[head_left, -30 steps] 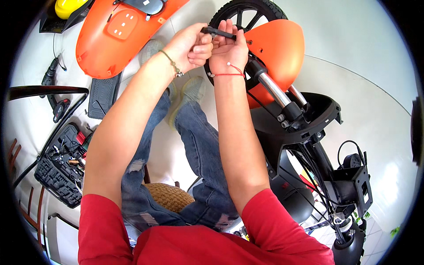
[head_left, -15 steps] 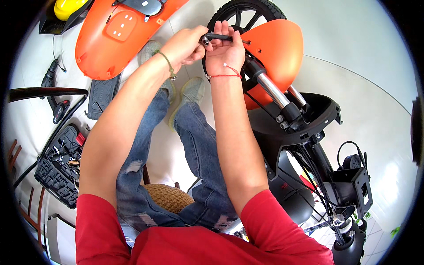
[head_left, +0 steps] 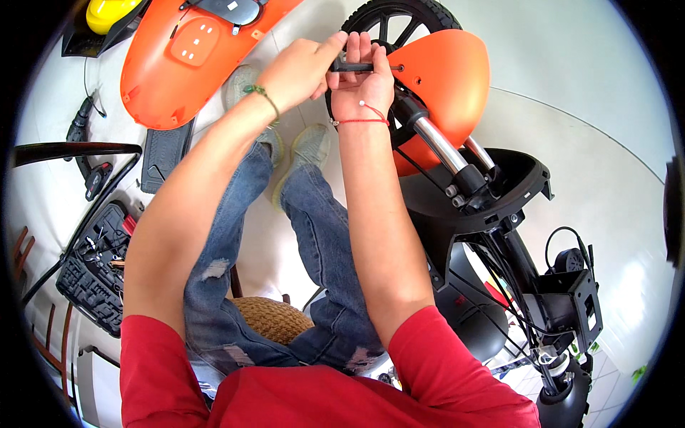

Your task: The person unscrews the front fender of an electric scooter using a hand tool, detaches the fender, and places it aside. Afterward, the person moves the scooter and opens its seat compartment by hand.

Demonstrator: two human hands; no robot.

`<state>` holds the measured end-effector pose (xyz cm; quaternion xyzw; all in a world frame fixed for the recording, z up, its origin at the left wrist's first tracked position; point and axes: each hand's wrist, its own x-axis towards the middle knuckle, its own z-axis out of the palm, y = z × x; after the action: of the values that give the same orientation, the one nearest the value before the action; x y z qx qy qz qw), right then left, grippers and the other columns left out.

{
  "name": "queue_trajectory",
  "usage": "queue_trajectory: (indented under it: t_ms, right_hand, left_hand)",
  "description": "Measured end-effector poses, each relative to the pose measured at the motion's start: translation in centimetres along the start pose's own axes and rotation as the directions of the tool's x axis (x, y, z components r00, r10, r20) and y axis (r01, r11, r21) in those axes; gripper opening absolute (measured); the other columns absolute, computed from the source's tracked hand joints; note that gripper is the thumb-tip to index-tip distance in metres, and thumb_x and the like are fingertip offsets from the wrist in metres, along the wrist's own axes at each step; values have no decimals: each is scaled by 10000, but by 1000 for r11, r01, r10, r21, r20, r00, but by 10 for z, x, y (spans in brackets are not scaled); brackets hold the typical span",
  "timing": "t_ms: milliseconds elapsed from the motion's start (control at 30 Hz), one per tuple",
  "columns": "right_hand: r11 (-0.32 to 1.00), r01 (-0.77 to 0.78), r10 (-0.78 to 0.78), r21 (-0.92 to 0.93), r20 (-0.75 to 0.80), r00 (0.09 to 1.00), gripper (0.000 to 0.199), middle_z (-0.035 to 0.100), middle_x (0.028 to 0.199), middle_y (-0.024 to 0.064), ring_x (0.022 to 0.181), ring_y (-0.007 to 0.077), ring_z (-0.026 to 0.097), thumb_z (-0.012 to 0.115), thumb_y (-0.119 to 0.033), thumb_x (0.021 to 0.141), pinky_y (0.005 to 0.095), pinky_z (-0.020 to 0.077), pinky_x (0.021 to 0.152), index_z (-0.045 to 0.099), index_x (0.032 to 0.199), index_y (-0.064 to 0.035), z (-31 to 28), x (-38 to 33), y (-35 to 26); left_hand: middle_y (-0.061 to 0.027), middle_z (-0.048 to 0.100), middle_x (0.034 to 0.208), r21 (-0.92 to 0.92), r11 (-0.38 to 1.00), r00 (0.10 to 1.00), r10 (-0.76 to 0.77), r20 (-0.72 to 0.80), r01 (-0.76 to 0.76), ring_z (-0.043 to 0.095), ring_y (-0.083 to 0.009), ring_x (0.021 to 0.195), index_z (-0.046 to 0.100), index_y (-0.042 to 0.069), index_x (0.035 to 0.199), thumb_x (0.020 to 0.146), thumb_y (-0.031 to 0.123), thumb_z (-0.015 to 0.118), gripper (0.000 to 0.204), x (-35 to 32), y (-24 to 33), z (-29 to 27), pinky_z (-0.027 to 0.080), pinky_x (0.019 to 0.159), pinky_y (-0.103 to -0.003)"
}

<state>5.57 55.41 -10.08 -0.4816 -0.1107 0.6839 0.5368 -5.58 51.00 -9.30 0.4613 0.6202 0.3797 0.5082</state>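
Holding our 2 forearms out above our jeans (head_left: 317, 228), we are bracing a slim black tool (head_left: 359, 68) between our hands. Our left hand (head_left: 291, 71) is covering the tool's left end; its back is hiding most of the fingers, so we cannot tell whether they are clamping on it. Our right hand (head_left: 362, 94) is lying palm up, its fingers stretching out loosely beside the tool and its thumb resting near the shaft; whether they are pinching or merely cradling it, we cannot tell.

To be doing this well, we are judging that the right hand should be steadying the shaft without binding it, while the left is turning in short, even strokes and pressing straight along it. Pushing sideways would be risking a slip and a scratch.

The tool is pointing to our right, its long axis running nearly level across the view. Its thin tip is meeting the left of 2 small dark spots on the orange fender (head_left: 453, 78); how deeply it is seating, we cannot tell. Farther off, the black wheel (head_left: 433, 15) is standing behind the fender.
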Motion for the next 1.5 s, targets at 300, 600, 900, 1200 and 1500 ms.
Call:
queue_trajectory:
  t_ms: [300,600,900,1200,1500]
  right_hand:
    - [1000,-11,10,17,37,999,216,628,1044,61,978,185,614,397,-285,977,245,440,609,481,991,-87,5,-3,-2]
    - [1000,5,-5,-6,0,1000,241,608,1054,54,1006,187,598,456,-291,963,239,461,630,486,1031,-62,1,1,1]
    - [999,-44,44,-9,73,996,184,612,1043,65,1008,179,593,473,-151,939,238,464,733,508,1062,-18,0,1,-1]
    - [996,-75,75,44,0,997,264,614,978,64,913,149,602,633,-215,873,217,503,728,542,1024,-19,-6,4,0]
    - [998,-67,67,4,27,997,210,614,900,39,778,100,560,666,-205,851,189,459,648,571,948,-44,-9,2,4]
  left_hand:
    - [15,431,567,-411,892,975,-218,-32,186,354,-83,468,511,74,731,936,524,362,516,5,-17,8,287,440,-233]
    - [-20,449,527,-350,937,1000,-10,24,18,409,-144,455,539,12,720,932,455,426,504,6,-22,1,361,487,-294]
    - [-6,471,591,-225,969,989,79,-122,-105,404,-77,516,530,56,772,914,518,428,494,7,-22,0,325,483,-240]
    - [-40,490,468,-378,925,997,-54,-56,29,375,-113,382,526,36,595,920,466,446,545,5,-13,0,325,444,-255]
    - [-21,574,688,-55,884,864,438,-247,-464,477,-77,593,610,33,946,935,410,453,409,22,-33,4,359,532,-249]
